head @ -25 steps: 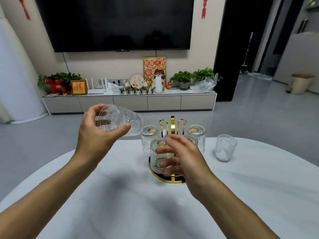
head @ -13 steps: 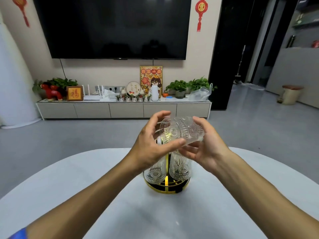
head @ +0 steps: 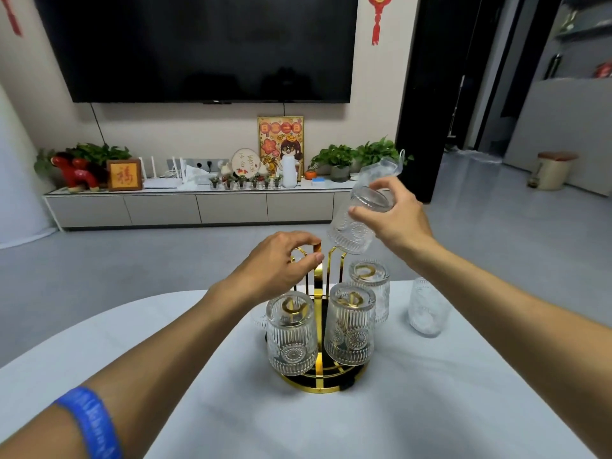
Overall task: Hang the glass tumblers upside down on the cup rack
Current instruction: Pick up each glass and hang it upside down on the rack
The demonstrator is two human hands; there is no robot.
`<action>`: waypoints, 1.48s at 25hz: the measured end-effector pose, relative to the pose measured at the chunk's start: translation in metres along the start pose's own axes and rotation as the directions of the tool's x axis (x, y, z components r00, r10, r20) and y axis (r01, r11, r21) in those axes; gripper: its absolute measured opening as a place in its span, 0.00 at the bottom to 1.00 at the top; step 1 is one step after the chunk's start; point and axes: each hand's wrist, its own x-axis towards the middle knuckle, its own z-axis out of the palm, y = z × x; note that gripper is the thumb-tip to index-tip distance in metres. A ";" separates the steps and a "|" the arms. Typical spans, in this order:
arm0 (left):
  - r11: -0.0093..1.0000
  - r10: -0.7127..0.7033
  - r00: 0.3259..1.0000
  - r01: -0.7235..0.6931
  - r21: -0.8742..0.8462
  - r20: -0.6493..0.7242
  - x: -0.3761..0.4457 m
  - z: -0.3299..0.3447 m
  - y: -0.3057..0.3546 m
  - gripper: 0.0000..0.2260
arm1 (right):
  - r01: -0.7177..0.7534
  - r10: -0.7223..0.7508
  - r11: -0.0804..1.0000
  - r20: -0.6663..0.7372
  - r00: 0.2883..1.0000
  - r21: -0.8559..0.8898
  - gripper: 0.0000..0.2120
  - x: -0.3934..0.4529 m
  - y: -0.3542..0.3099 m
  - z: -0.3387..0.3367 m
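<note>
A gold cup rack (head: 319, 380) with a round black base stands on the white table (head: 331, 422). Three ribbed glass tumblers hang upside down on it: front left (head: 291, 336), front right (head: 350, 326), back right (head: 370, 286). Part of another glass shows behind the front left one. My right hand (head: 395, 220) is shut on a tumbler (head: 359, 220), held upside down and tilted above the rack's right side. My left hand (head: 281, 263) pinches the rack's top handle (head: 317, 250). One tumbler (head: 427, 308) stands loose on the table to the right.
The table's far curved edge runs just behind the rack. Beyond it lie grey floor, a low TV cabinet (head: 192, 207) with plants and ornaments, and a wall television (head: 205, 48). A small bin (head: 554, 170) stands at the far right.
The tumbler has passed fully to my right hand and moved up and right, turned mouth down. My left hand let go of it and took the rack's handle.
</note>
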 end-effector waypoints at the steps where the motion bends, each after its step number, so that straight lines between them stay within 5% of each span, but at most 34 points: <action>1: 1.000 0.003 1.000 -0.003 -0.001 0.002 0.001 0.000 -0.002 0.19 | 0.031 -0.030 0.999 0.029 0.999 -0.044 0.24 0.002 0.004 0.008; 15: 0.997 0.032 0.999 -0.033 -0.068 -0.011 0.002 -0.001 -0.006 0.19 | -0.065 0.177 0.939 0.313 0.933 -0.337 0.25 0.026 0.032 0.063; 24: 0.998 0.028 0.999 -0.029 -0.059 -0.017 0.003 0.001 -0.007 0.19 | -0.131 0.321 0.862 0.327 0.889 -0.489 0.27 0.024 0.036 0.071; 29: 0.998 -0.015 1.000 0.014 0.064 0.012 0.001 0.001 0.007 0.19 | -0.154 0.278 0.942 0.434 0.857 -0.299 0.26 0.013 0.028 0.051; 32: 0.961 0.013 0.996 0.012 0.275 -0.089 -0.009 0.001 0.034 0.16 | -0.141 0.173 0.979 0.239 0.955 -0.146 0.19 -0.005 0.031 0.014; 35: 0.942 0.314 0.907 -0.262 0.209 -0.280 -0.055 0.043 0.074 0.15 | -0.117 0.125 0.978 0.038 0.991 -0.175 0.09 -0.037 0.063 -0.027; 37: 0.898 0.437 0.884 -0.419 0.136 -0.163 -0.092 0.089 0.095 0.17 | -0.177 0.180 0.959 -0.005 0.984 -0.220 0.08 -0.062 0.092 -0.048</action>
